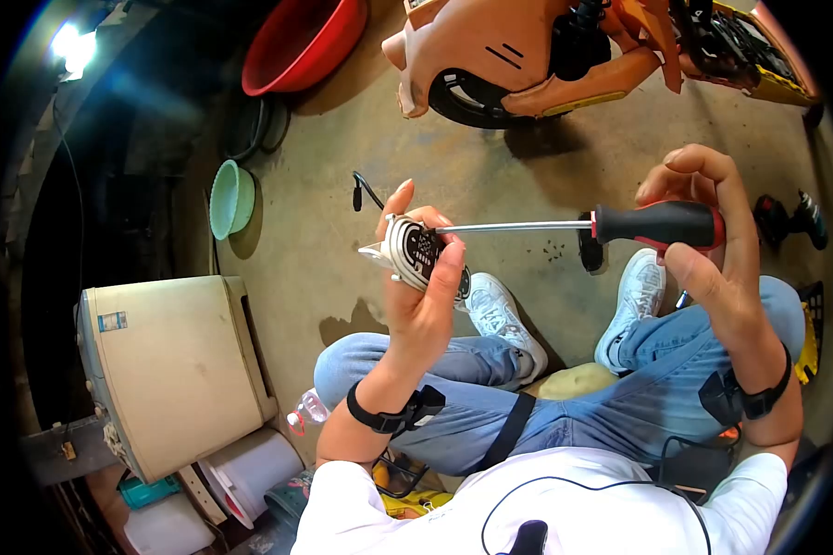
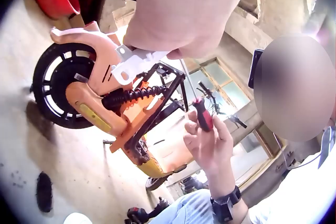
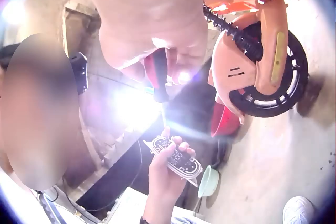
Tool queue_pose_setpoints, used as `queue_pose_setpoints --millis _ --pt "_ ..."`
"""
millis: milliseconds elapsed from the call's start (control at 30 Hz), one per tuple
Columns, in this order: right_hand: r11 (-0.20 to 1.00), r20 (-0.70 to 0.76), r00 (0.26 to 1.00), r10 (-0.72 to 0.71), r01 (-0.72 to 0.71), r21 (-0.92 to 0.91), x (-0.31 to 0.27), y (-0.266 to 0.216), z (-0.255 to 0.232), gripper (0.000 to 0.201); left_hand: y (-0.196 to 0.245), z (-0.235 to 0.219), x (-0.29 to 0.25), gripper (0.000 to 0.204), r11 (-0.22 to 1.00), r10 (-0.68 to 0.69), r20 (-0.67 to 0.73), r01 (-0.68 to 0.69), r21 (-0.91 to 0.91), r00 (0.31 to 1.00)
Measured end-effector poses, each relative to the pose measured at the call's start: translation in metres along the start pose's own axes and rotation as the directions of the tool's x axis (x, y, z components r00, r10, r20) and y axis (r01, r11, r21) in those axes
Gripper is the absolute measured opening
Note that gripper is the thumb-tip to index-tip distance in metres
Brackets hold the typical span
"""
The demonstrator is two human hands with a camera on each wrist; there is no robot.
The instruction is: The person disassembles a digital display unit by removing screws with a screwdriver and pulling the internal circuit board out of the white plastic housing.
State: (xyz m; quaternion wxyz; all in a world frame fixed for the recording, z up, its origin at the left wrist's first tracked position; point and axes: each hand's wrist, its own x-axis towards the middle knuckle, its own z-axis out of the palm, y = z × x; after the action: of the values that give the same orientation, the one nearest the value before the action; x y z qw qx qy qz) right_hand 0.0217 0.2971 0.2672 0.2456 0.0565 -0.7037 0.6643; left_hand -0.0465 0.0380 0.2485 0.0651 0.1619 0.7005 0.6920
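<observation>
My left hand [image 1: 421, 319] grips a small dashboard display panel [image 3: 177, 158] with a white rim and a dark face of printed segments. Thumb and fingers clasp its edges, covering part of it. From the right, my right hand [image 1: 727, 287] holds a screwdriver [image 1: 652, 226] by its black and red handle, fingers curled round the far end. Its long metal shaft lies nearly level in the head view, with the tip right at the panel beside my left fingertips. A pale bracket-like tab [image 2: 125, 71] juts from the panel in the left wrist view.
An orange electric scooter [image 1: 491, 55] stands ahead. A red basin [image 1: 317, 42] and a green basin [image 1: 232, 199] are at the far left. A cream box-shaped appliance [image 1: 171, 361] and a plastic bottle [image 1: 313, 407] stand on the left. A power drill [image 1: 796, 220] is at right.
</observation>
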Motion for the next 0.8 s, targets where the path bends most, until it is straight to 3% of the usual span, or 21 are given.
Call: queue_pose_setpoints --millis 133,167,200,333,433,467,600,667,767,800 --pt "0.975 -0.014 0.985 -0.17 0.166 -0.145 -0.001 0.006 -0.006 0.049 -0.002 -0.001 0.0 0.066 1.0 -0.005 0.0 0.005 0.004 1.0" --pt "0.988 0.034 0.998 0.056 -0.05 -0.147 -0.004 -0.005 -0.016 0.047 -0.003 -0.001 0.0 0.062 1.0 0.02 0.023 -0.021 0.007 1.0" --pt "0.951 0.081 0.957 0.279 -0.264 -0.16 -0.006 -0.011 -0.022 0.046 -0.004 -0.001 0.0 0.057 0.999 0.045 0.047 -0.045 0.01 0.998" --pt "0.952 0.093 0.948 0.305 -0.301 -0.056 -0.005 -0.009 -0.02 0.046 -0.003 -0.001 -0.001 0.057 0.996 0.075 0.044 -0.077 0.043 0.996" --pt "0.983 0.044 0.983 0.177 -0.179 0.043 -0.003 -0.009 -0.005 0.044 -0.003 -0.003 -0.001 0.058 0.998 0.053 0.019 -0.053 0.045 0.998" --pt "0.958 0.14 0.955 0.263 -0.275 0.078 -0.002 -0.015 -0.013 0.049 -0.003 -0.003 -0.001 0.058 0.999 0.037 0.02 -0.037 0.03 0.999" --pt "0.984 0.036 0.983 0.179 -0.179 -0.015 -0.007 -0.01 -0.014 0.043 -0.002 -0.002 -0.002 0.065 0.999 -0.033 0.012 0.032 0.039 0.999" --pt "0.884 0.092 0.882 0.463 -0.451 -0.125 -0.006 -0.02 -0.029 0.042 -0.003 -0.002 -0.003 0.064 0.998 -0.019 0.025 0.017 0.053 1.0" --pt "0.935 0.066 0.933 0.355 -0.354 -0.017 -0.008 -0.01 -0.023 0.048 -0.003 -0.002 -0.002 0.064 0.998 -0.007 0.046 0.005 0.059 0.999" --pt "0.892 0.108 0.886 0.451 -0.451 -0.03 -0.003 -0.018 -0.026 0.043 -0.003 -0.002 -0.002 0.064 0.999 -0.009 0.051 0.007 0.05 0.999"
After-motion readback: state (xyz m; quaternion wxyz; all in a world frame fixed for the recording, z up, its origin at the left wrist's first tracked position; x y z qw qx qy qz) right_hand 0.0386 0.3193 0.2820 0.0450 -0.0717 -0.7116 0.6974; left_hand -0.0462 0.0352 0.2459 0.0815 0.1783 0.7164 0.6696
